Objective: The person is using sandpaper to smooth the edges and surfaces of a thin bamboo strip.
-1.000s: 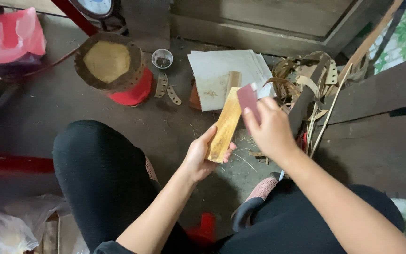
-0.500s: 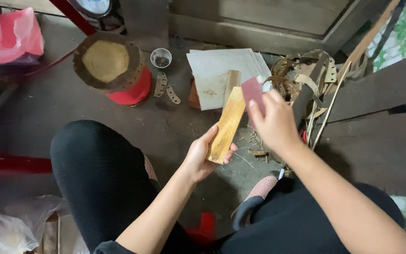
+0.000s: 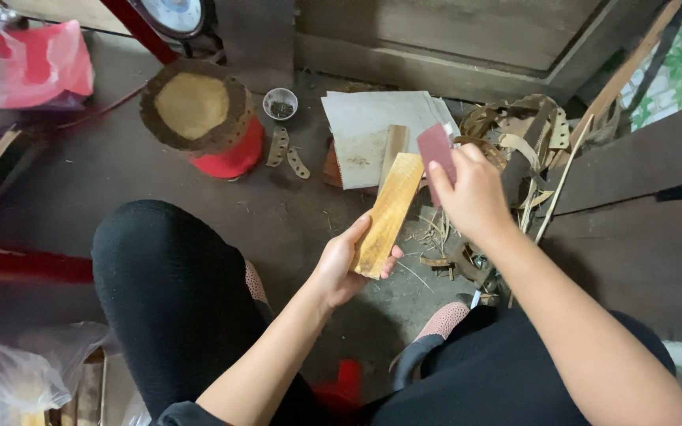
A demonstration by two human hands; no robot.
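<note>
**Inspection: hand-sanding of a wooden block, risk points and condition of the piece**

Grip state. The left hand [image 3: 339, 267] is closed around the lower end of the wooden block [image 3: 389, 213], fingers wrapped round its underside, thumb along the near edge. The right hand [image 3: 474, 193] pinches a small reddish-brown abrasive sheet [image 3: 436, 150] between thumb and fingers, the sheet's lower part meeting the block's upper right edge.

Location. The block sits at centre frame, held in the air above the dirt floor [image 3: 120, 181], tilted from lower left to upper right, its top end overlapping the stack of pale sheets [image 3: 372, 126] behind it.

Risks, as judged:
1. The block is held at 1 end only, with no rest beneath it. Pressure at the far end may lever it round in the palm or out of the hand.
2. The sheet is small and held by its edge; it may fold or slip, bringing fingertips onto the wood corner.
3. The curled wood offcuts [image 3: 515, 142] at right of frame lie close to the working hand and may snag it.

Condition of the piece. It is a long rectangular block, yellow-orange, with visible grain and darker streaks. The edges appear square. The finish cannot be judged at this sharpness.
</note>
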